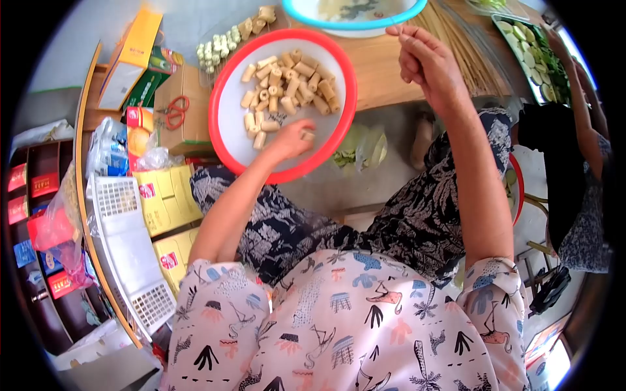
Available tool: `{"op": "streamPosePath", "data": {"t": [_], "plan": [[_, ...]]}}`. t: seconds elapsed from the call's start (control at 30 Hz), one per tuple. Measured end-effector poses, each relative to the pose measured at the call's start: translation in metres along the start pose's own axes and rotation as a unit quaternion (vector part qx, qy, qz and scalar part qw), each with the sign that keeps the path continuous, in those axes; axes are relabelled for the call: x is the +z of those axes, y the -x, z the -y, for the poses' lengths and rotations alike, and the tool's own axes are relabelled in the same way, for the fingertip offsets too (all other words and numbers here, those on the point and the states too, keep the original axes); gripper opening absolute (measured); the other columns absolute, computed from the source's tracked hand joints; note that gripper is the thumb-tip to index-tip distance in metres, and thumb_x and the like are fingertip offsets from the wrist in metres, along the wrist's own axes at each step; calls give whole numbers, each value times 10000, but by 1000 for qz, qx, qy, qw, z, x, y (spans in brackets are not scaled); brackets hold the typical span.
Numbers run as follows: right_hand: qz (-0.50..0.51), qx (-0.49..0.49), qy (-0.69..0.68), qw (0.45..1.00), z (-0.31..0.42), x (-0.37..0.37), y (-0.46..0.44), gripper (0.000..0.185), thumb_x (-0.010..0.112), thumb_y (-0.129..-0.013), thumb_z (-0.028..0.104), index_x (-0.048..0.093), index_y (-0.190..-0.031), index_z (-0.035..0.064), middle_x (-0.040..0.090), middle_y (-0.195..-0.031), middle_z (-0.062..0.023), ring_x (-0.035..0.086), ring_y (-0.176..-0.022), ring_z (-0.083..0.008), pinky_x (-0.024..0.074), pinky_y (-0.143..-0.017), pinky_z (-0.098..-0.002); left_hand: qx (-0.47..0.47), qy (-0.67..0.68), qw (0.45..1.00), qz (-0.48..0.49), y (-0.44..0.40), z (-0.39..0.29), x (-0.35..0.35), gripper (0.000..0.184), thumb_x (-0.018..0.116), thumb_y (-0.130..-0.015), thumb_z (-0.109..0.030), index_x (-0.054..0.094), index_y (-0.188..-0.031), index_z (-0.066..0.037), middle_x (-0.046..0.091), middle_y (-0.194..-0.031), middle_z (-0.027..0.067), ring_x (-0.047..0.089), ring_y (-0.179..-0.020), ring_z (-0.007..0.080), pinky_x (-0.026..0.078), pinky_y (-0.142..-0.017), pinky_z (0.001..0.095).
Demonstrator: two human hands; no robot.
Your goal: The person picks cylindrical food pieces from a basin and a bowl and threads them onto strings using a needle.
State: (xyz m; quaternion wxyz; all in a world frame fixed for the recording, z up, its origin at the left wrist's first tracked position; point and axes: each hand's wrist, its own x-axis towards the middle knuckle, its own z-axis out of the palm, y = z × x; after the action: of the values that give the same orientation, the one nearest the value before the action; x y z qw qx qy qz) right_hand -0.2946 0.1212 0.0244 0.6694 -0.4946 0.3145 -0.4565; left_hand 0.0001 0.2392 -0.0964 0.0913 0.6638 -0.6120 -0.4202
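Note:
My left hand [293, 141] is inside a red-rimmed basin [218, 114], low on its near side. Its fingers are curled around a short tan roll piece [307, 135]. More tan roll pieces [292, 81], cut short and some with a hole in the end, lie heaped in the basin. My right hand [427, 62] is raised over the table edge, beside the blue-rimmed basin [355, 26]. Thumb and forefinger are pinched together; what is between them is too small to make out. Thin wooden skewers [466, 49] lie on the table to its right.
Behind the red-rimmed basin is a tray with pale green-white rolls [218, 49]. Red-handled scissors [175, 112] rest on a cardboard box at left. A co-worker's arm [567, 52] reaches over a tray of sliced vegetables [527, 55]. A bag of greens [362, 146] lies below the table.

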Motion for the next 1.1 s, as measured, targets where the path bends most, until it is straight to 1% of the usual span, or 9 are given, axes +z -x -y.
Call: {"op": "streamPosePath", "data": {"t": [0.03, 0.07, 0.1, 0.17, 0.23, 0.37, 0.63, 0.73, 1.1], "plan": [[-6, 0, 0, 1000, 0, -2, 0, 247, 468, -977, 168, 573, -1135, 11, 347, -586, 45, 300, -480, -61, 295, -488, -209, -130, 204, 970, 19, -3, -4, -6, 381, 603, -791, -49, 554, -1167, -90, 571, -1122, 135, 581, -1007, 273, 498, -850, 414], [-5, -7, 2, 1000, -1, -4, -2, 237, 471, -974, 168, 577, -1120, 14, 360, -576, 45, 316, -476, -60, 300, -476, -205, -113, 359, 926, 1, -3, -1, -15, 405, 585, -799, -75, 522, -1199, -98, 584, -1125, 121, 592, -987, 252, 516, -833, 442], [-3, -4, -4, 1000, -1, -6, -2, 230, 472, -973, 171, 580, -1109, 20, 372, -571, 45, 333, -476, -58, 308, -468, -199, -101, 354, 930, 4, -8, 0, -26, 405, 585, -799, -75, 522, -1199, -98, 584, -1125, 121, 592, -987, 252, 516, -833, 442], [-18, 14, -12, 1000, 4, -3, 1, 226, 472, -972, 173, 582, -1103, 26, 382, -576, 42, 345, -477, -55, 316, -468, -196, -12, 635, 772, -5, -16, -12, -48, 364, 566, -843, -153, 511, -1197, -88, 596, -1093, 119, 598, -964, 266, 513, -834, 457], [-30, 23, -1, 999, 13, 1, 3, 226, 473, -970, 174, 582, -1107, 31, 387, -581, 42, 350, -481, -53, 322, -469, -197, 36, 629, 776, 0, -31, -41, -76, 399, 568, -886, -256, 504, -1239, -82, 593, -1129, 121, 588, -1008, 256, 494, -855, 444], [-40, 34, -12, 999, 18, 0, 3, 224, 476, -969, 175, 579, -1110, 35, 388, -585, 41, 356, -488, -50, 317, -473, -191, 55, 696, 716, -27, -106, -88, -127, 344, 548, -943, -354, 549, -1137, -71, 578, -990, 84, 574, -864, 200, 485, -604, 299], [-73, 43, -51, 995, 23, -13, 3, 212, 483, -969, 177, 569, -1100, 33, 377, -581, 45, 328, -482, -48, 290, -460, -199, 7, 637, 759, -132, -223, -173, -149, 345, 523, -933, -464, 493, -841, -132, 487, -650, 19, 487, -568, 165, 303, -411, 252], [-70, 41, -74, 994, 26, -16, 4, 202, 493, -964, 165, 567, -1098, 34, 374, -588, 49, 323, -488, -45, 278, -458, -198, 6, 581, 791, -191, -248, -183, -148, 491, 391, -948, -575, 367, -687, -160, 316, -553, -7, 308, -440, 137, 210, -378, 268], [-80, 40, -103, 991, 38, -21, 8, 207, 499, -963, 164, 566, -1107, 32, 370, -591, 57, 317, -497, -35, 264, -452, -191, 16, 499, 833, -240, -273, -206, -138, 491, 404, -964, -523, 354, -654, -145, 264, -552, -20, 232, -424, 125, 175, -400, 273]]}}
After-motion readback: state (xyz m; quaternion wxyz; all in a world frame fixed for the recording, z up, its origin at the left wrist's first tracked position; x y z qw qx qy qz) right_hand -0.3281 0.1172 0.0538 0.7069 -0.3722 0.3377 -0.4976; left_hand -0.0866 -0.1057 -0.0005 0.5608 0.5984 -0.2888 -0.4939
